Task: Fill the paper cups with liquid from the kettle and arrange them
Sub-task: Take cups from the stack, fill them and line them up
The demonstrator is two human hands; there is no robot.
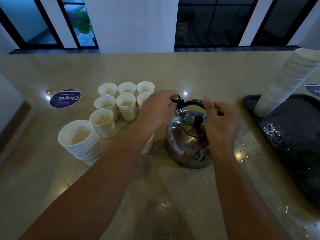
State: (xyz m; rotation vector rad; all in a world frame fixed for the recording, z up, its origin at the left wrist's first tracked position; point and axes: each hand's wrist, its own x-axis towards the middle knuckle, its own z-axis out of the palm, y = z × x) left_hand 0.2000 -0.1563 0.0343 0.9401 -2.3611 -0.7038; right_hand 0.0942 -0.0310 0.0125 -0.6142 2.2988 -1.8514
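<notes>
Steel kettle (187, 144) stands on the beige counter (173, 196) at centre, black handle (194, 102) arched over the lid, spout pointing toward 11 o'clock. Left hand (156, 110) sits at the spout end; its fingers (168, 96) are curled and pinch the black spout cap (177, 98). Right hand (220, 122) hovers at the handle's 3 o'clock end, fingers loosely curled; contact with the handle cannot be told.

Filled paper cups (126, 101) are grouped at 10 o'clock from the kettle: three in the far row, three in the next row (the rightmost partly hidden by the left hand), one cup (103, 122) nearer at 9 o'clock. All show pale liquid. A short stack (81, 141) of nested cups at 8 o'clock also holds liquid in its top cup. One more cup (148, 146) stands just beside the kettle, mostly hidden under the left forearm.

Black tray (294, 144) lies at 3 o'clock, wet, with a tall stack of cups (287, 80) on its far end. Round blue sticker (65, 98) at 10 o'clock beyond the cups. Water droplets scattered on the counter near the kettle.
</notes>
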